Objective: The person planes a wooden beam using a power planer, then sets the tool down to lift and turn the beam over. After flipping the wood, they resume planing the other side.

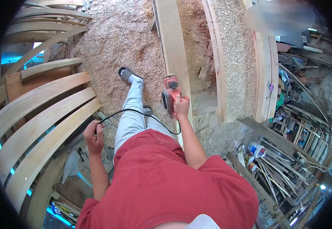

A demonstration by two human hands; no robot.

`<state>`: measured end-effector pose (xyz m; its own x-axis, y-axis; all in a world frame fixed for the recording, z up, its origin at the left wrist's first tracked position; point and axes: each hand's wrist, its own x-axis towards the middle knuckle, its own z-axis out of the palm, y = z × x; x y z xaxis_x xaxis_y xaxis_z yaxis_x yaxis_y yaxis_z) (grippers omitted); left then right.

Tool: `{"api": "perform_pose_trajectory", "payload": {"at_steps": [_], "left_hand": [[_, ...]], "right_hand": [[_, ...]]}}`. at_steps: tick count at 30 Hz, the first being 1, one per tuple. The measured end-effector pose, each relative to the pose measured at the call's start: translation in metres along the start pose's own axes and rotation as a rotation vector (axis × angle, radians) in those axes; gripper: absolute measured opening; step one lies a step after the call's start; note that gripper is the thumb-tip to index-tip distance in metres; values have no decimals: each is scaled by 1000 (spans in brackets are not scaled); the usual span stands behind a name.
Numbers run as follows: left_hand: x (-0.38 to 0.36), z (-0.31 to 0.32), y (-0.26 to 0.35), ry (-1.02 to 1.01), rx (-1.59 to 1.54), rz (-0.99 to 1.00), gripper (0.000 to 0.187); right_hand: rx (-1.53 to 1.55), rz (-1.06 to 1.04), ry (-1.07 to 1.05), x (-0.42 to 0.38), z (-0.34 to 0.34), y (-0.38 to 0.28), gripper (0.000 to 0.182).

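My right hand (181,106) is wrapped round the handle of a red electric planer (172,90), which rests on a long wooden plank (172,42). The plank runs away from me toward the top of the view. Off to the left, my left hand (94,136) pinches the black power cord (129,110). From there the cord loops across in front of my legs to near my right forearm, where part of it is hidden.
Wood shavings (109,49) cover the ground, with a thin cable lying on them. Curved boards (48,110) are stacked at the left. More planks (263,76) lie to the right, beyond them wood scraps (276,171) and a paint bucket (256,149).
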<state>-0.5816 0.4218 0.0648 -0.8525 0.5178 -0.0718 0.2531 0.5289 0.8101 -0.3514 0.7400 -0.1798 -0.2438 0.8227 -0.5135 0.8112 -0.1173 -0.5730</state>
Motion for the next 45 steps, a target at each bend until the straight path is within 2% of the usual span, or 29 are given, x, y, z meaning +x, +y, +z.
{"api": "perform_pose_trajectory", "payload": {"at_steps": [4, 6, 10, 12, 15, 18, 22, 24, 30, 36, 42, 45], "left_hand": [[58, 0, -1, -54, -7, 6, 14], [88, -2, 1, -65, -20, 5, 14], [139, -7, 2, -99, -7, -28, 14], [162, -7, 2, -110, -6, -39, 14], [191, -6, 0, -83, -30, -37, 15], [226, -7, -2, -107, -50, -59, 16], [266, -10, -4, -175, -1, -128, 19], [285, -12, -4, -195, -16, -150, 19], [332, -17, 1, -200, 5, -118, 19], [365, -25, 10, -141, -17, -79, 17], [394, -34, 17, -132, -37, -91, 18], [417, -36, 21, -121, -16, -104, 16]], "right_hand": [[62, 55, -16, 26, 12, -26, 63], [143, -4, 61, 40, 20, -41, 62], [106, 6, 71, 71, 28, -67, 62], [16, -58, 86, 87, 28, -83, 61], [22, 26, -10, 106, 25, -107, 61], [5, 79, -7, 122, 30, -129, 60], [-10, 45, -31, 139, 32, -157, 60], [96, 14, 6, 149, 39, -172, 60], [-17, -61, 60, 180, 46, -227, 60], [-4, 22, 50, 212, 59, -258, 62], [-30, -59, 117, 240, 69, -283, 63], [-4, -6, 95, 250, 74, -293, 62]]}}
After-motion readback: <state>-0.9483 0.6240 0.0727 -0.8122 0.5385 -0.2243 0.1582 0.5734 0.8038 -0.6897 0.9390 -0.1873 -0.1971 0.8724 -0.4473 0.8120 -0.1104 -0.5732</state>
